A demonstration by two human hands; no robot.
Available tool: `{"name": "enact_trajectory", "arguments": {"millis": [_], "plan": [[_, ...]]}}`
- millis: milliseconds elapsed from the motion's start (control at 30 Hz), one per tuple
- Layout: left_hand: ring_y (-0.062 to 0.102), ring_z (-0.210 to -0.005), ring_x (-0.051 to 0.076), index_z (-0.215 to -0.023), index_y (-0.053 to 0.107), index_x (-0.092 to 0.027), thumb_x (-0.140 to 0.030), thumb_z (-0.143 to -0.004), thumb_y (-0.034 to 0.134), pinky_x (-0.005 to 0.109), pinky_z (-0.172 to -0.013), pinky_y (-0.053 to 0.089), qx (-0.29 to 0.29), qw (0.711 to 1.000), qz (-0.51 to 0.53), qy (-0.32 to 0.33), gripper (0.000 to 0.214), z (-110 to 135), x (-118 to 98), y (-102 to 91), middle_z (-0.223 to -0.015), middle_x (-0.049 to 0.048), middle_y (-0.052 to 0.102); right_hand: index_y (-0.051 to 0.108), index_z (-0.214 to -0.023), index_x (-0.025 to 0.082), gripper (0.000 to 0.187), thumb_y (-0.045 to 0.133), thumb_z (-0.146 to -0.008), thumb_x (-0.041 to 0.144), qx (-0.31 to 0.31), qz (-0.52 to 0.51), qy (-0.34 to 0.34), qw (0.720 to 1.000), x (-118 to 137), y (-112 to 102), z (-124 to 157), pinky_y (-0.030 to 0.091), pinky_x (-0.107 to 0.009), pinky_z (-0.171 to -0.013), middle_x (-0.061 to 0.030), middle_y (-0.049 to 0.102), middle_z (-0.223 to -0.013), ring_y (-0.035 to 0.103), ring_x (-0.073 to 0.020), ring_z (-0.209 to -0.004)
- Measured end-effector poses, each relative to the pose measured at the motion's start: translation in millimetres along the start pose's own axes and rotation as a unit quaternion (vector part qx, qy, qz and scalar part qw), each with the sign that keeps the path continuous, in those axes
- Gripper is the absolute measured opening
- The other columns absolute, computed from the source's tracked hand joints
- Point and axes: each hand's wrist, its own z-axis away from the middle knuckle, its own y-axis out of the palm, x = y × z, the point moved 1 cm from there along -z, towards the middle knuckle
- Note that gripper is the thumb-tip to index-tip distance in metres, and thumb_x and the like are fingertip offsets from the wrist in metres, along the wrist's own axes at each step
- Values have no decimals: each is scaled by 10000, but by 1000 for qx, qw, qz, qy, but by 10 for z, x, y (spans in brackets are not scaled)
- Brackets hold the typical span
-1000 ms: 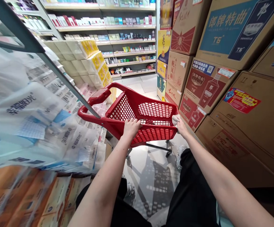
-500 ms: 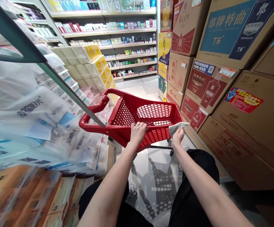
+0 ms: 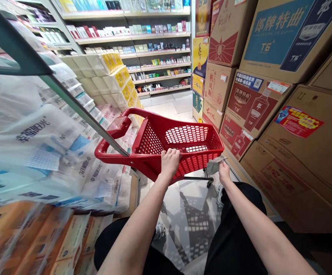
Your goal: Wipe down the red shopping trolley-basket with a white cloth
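A red plastic shopping cart (image 3: pixel 183 143) with a mesh basket stands in the aisle in front of me. My left hand (image 3: pixel 170 162) is closed over the basket's near rim. My right hand (image 3: pixel 224 172) is just off the basket's right corner, pinched on a small grey cloth (image 3: pixel 214 166) that hangs beside the mesh. The cart's long red handle (image 3: pixel 117 128) sticks out to the left. My dark trousers show below.
Plastic-wrapped tissue packs (image 3: pixel 40 145) fill a slanted rack on the left. Stacked cardboard liquor boxes (image 3: pixel 283 95) wall the right side. Shelves of small goods (image 3: pixel 143 42) stand at the far end. The glossy floor (image 3: pixel 189 214) runs between them.
My right hand with the cloth has slid from the basket's top right corner down its outer side. The cart has shifted slightly away and right; my left hand kept its grip.
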Motion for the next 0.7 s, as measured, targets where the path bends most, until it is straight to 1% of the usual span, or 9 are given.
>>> {"name": "enact_trajectory", "arguments": {"millis": [133, 200, 267, 300, 367, 400, 467, 567, 700], "plan": [[504, -880, 258, -904, 579, -201, -239, -935, 337, 419, -775, 315, -3, 1000, -8, 0, 246, -39, -52, 29, -887, 112, 623, 602, -1064, 133, 489, 425, -817, 517, -57, -56, -18, 997, 172, -245, -180, 480, -318, -733, -93, 682, -911, 612, -200, -824], [507, -885, 262, -915, 582, -188, -241, -936, 330, 419, -784, 318, -1, 1000, -13, 2, 258, -50, -76, 33, -890, 120, 618, 567, -1160, 134, 480, 419, -840, 460, -31, -17, -58, 998, 259, -309, -304, 472, -348, -792, -124, 667, -1037, 603, -220, -910], [514, -894, 258, -949, 582, -178, -247, -940, 323, 410, -794, 324, 7, 1000, -10, 14, 268, -58, -80, 20, -908, 119, 617, 556, -1203, 149, 450, 381, -873, 401, 34, 98, -121, 987, 316, -334, -440, 429, -406, -898, -147, 621, -1165, 553, -248, -1053], [520, -901, 251, -986, 579, -177, -251, -943, 324, 400, -798, 329, 12, 1000, -5, 25, 269, -60, -66, 3, -926, 113, 618, 562, -1206, 162, 431, 374, -883, 376, 69, 168, -157, 971, 327, -337, -505, 380, -442, -964, -146, 592, -1222, 506, -259, -1130], [531, -913, 232, -1072, 561, -181, -266, -947, 335, 376, -806, 337, 19, 999, 3, 44, 272, -56, 12, -51, -971, 100, 619, 574, -1198, 185, 391, 392, -888, 340, 126, 290, -225, 922, 316, -333, -618, 247, -501, -1066, -128, 540, -1300, 408, -267, -1238], [536, -918, 228, -1091, 557, -182, -281, -947, 343, 372, -816, 338, 16, 999, 0, 47, 276, -48, 78, -88, -986, 98, 620, 577, -1190, 186, 376, 405, -889, 330, 145, 334, -250, 897, 298, -328, -664, 193, -517, -1091, -122, 530, -1310, 382, -267, -1258], [541, -919, 239, -1034, 583, -172, -331, -945, 356, 389, -847, 330, 1, 999, -23, 38, 291, -14, 256, -173, -967, 109, 625, 575, -1176, 164, 362, 405, -900, 325, 162, 388, -285, 861, 254, -310, -731, 148, -524, -1110, -132, 534, -1290, 378, -268, -1254], [550, -880, 267, -854, 610, -163, -406, -932, 372, 425, -854, 319, -8, 997, -65, 29, 349, 61, 531, -271, -865, 127, 636, 580, -1134, 122, 365, 392, -914, 343, 169, 428, -310, 832, 203, -255, -774, 184, -514, -1100, -162, 562, -1204, 425, -282, -1192], [557, -825, 259, -819, 598, -172, -374, -933, 385, 415, -802, 327, 7, 995, -78, 54, 315, 127, 698, -288, -819, 109, 641, 557, -1138, 46, 405, 366, -926, 334, 163, 454, -319, 816, 209, -158, -725, 282, -475, -1037, -213, 559, -1133, 439, -303, -1135]]}}
